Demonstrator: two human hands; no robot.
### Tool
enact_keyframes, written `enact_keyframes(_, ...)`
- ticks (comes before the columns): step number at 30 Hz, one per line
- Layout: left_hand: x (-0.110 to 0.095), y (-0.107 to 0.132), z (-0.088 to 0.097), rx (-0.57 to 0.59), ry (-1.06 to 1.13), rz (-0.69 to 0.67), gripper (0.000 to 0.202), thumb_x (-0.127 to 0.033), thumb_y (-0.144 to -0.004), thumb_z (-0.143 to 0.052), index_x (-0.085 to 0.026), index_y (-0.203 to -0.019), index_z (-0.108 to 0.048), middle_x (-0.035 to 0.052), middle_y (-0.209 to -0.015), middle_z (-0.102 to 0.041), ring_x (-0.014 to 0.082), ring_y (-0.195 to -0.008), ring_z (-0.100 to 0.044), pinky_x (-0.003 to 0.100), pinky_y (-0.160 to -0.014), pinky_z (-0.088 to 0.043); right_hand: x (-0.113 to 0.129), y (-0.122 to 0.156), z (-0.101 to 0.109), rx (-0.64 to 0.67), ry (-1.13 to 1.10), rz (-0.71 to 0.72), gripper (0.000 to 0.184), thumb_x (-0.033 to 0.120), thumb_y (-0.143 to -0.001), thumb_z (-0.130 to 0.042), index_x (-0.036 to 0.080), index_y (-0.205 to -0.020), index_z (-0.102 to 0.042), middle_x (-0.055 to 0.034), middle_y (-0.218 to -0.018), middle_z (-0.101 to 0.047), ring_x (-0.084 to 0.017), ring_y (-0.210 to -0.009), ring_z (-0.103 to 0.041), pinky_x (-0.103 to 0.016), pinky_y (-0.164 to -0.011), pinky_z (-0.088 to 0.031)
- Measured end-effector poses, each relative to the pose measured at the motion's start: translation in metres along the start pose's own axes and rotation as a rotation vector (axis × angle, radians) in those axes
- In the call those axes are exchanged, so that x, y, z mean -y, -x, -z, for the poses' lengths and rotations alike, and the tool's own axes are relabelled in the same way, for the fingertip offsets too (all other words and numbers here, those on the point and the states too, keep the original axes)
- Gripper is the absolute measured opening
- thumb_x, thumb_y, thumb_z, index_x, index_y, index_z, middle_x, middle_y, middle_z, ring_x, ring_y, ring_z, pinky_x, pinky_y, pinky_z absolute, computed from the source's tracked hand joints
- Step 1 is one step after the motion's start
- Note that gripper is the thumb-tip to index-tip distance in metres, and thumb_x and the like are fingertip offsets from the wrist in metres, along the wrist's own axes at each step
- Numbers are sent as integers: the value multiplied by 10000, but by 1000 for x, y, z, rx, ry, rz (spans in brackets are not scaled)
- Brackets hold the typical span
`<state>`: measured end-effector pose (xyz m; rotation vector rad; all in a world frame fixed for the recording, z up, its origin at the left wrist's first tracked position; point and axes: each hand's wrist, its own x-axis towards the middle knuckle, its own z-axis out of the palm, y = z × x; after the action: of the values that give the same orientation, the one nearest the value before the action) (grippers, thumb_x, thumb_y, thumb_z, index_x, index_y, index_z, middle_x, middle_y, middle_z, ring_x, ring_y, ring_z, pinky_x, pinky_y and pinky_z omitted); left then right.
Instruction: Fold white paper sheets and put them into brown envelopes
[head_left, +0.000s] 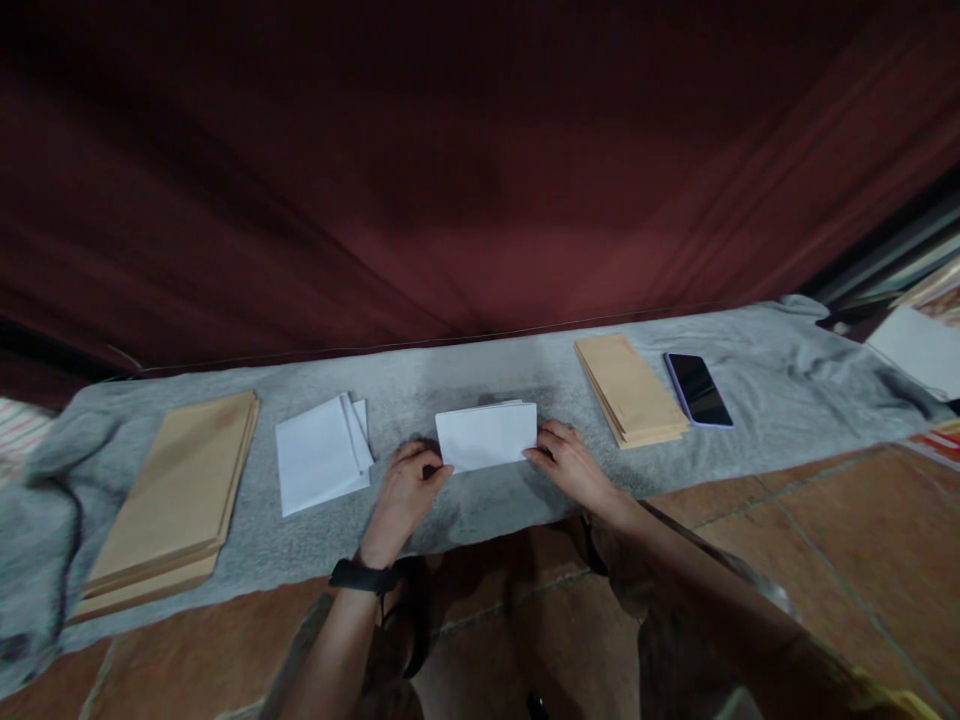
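Note:
A folded white sheet of paper is held between my two hands above the grey cloth. My left hand pinches its lower left corner, thumb in front. At the right edge, my right hand grips the lower corner between thumb and fingers. Left of my left hand lies a small stack of white paper, its sheets slightly fanned. Beside my right hand is a stack of narrow brown envelopes. The back of the held paper is hidden.
Larger brown envelopes are stacked at the far left. A phone in a purple case lies right of the narrow envelopes. Grey cloth covers the surface, with a dark red curtain behind and a tiled floor in front.

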<state>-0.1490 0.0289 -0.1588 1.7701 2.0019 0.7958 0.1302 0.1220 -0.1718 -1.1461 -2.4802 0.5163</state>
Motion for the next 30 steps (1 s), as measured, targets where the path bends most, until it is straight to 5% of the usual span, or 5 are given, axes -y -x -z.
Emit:
enact_keyframes(16, 3, 0, -7, -36, -38, 27, 99, -222, -795, -679, -209, -706, -720, 59, -887, -647, 235, -907, -605, 418, -923, -488, -12, -4, -2, -8, -123, -20, 78, 234, -861, -717, 202, -829, -654, -77, -1127, -610, -246, -1083, -541, -406, -928, -427)
enact_keyframes(30, 2, 2, -10, -55, -109, 30, 115, -255, -806, -661, -218, -707, -707, 58, -910, -658, 239, -941, -602, 418, -939, -479, -7, -2, -4, -32, -48, -16, 122, 253, -943, -598, 198, -853, -660, -95, -1158, -600, -254, -1082, -518, -414, -894, -420)
